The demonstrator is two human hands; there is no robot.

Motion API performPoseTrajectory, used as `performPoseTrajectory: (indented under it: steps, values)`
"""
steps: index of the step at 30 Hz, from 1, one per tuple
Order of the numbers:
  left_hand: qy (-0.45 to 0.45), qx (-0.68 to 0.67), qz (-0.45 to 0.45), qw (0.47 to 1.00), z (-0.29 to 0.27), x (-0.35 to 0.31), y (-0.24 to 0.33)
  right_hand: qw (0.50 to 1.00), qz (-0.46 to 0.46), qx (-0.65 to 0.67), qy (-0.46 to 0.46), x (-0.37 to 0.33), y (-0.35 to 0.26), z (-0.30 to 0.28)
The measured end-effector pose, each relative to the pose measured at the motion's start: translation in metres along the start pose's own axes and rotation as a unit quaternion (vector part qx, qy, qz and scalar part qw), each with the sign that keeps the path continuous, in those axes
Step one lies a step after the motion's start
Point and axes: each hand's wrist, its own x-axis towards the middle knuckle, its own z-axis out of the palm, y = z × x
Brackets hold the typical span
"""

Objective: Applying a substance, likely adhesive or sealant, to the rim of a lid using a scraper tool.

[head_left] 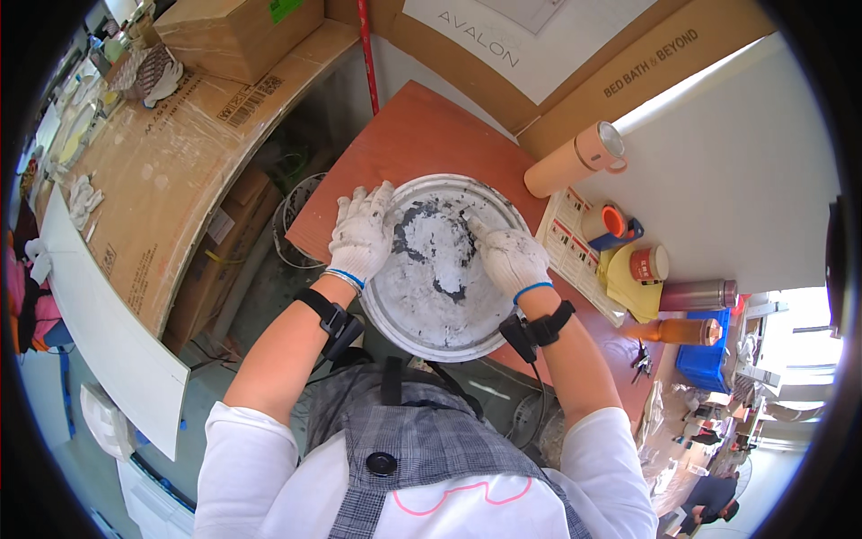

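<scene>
Where our two gloved hands meet the work in the head view, a shallow round dish point(413, 310) lies at the centre of the clock on a smooth reddish-brown table point(431, 135), its near side reaching past the table's edge. Its raised rim forms a smooth ring; inside, the chalky grey-white surface carries ragged black patches, arcing near ten o'clock and blotted near six. Our left hand point(361, 229), in a smudged knit glove, rests at the rim's ten o'clock, fingers extended and slightly spread. Our right hand point(514, 254), gloved likewise, reaches over the dish from between two and three, one finger angled inward; whether it pinches anything we cannot tell. Toward two o'clock we have a peach cylindrical flask point(561, 168) with a loop handle. Toward three is a shiny metal flask point(696, 296), with a translucent amber bottle point(673, 331) beside it. Around nine to ten, we see a bench point(148, 234) topped with creased cardboard; toward eleven, a square-edged cardboard box point(224, 45) sits on it.
</scene>
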Motion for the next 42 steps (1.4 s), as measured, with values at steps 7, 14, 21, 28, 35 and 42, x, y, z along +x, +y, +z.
performPoseTrajectory:
  steps: [7,14,21,28,35,42]
  values:
    - [-0.015,-0.016,-0.016,1.0,-0.005,0.0,0.002,1.0,0.008,0.016,0.005,0.001,0.012,0.018]
    - [-0.012,-0.026,-0.023,0.999,-0.004,0.0,0.003,1.0,0.013,-0.003,-0.012,-0.001,0.017,0.008]
    - [-0.004,-0.029,-0.026,0.999,0.002,0.002,0.0,0.998,0.055,0.004,-0.037,-0.005,0.016,-0.002]
    - [-0.01,-0.017,-0.021,1.0,-0.001,-0.001,0.002,1.0,0.017,0.019,0.004,-0.011,0.015,0.016]
    - [-0.019,-0.011,-0.035,0.999,-0.001,-0.003,0.003,0.997,0.057,-0.008,-0.054,-0.007,0.012,0.002]
    - [-0.036,-0.026,-0.033,0.998,-0.003,-0.001,0.003,1.0,-0.003,0.014,0.017,0.009,0.005,0.016]
